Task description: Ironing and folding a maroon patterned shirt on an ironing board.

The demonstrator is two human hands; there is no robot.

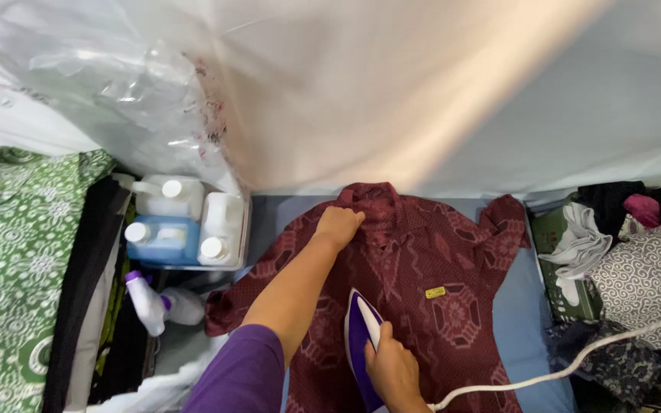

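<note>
- The dark red patterned shirt [430,268] lies spread flat, front up, on the blue-covered ironing surface [525,306], collar toward the white sheet at the far side. Keep it smoothed out so you press no fold into it.
- Your left hand [338,226] rests flat by the collar, fingers curled over the cloth, holding nothing but the fabric in place. I'd judge a light pull away from the iron would keep the panel taut.
- Your right hand [395,371] is closed around the white handle of the purple iron [361,344], which sits on the lower front of the shirt, tip pointing to the collar. Glide it in long strokes; resting in one spot could scorch the print.
- Its white cord [575,359] trails off to the right over the pile of folded clothes [636,275]. Mind that it doesn't drag across the pressed cloth.
- The jugs [185,222] and spray bottle [147,302] stand at the left, well apart from both hands.
- Steer around the small yellow tag [435,292] on the chest.
</note>
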